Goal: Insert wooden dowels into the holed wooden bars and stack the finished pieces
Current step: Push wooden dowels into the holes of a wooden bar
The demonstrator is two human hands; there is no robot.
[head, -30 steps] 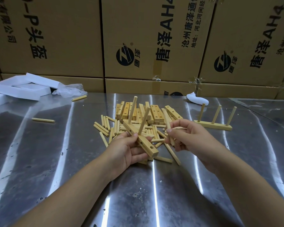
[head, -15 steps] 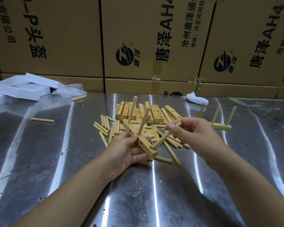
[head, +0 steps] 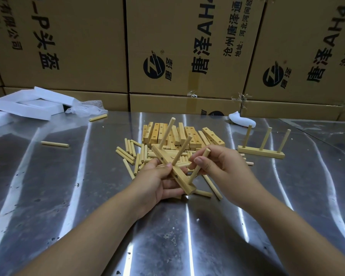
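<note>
Cardboard boxes (head: 68, 46) behind, shiny steel tabletop (head: 48, 196) below, and we're mid-assembly! My left hand (head: 157, 182) grips the bar (head: 184, 184) just above the tabletop, two seated dowels (head: 166, 134) sticking up. My right hand (head: 225, 168) pinches the third dowel (head: 206, 153) around its middle, tip at the end hole. Light, stiff, smooth wood, I reckon: best pinched low, near the hole, so it can't skew or slip.

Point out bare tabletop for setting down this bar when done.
Bare metal just in front of the finished piece, right of the right hand. Also left, between the lone dowel and near edge. Crowded: the centre, with bar pile and loose dowels.
</note>
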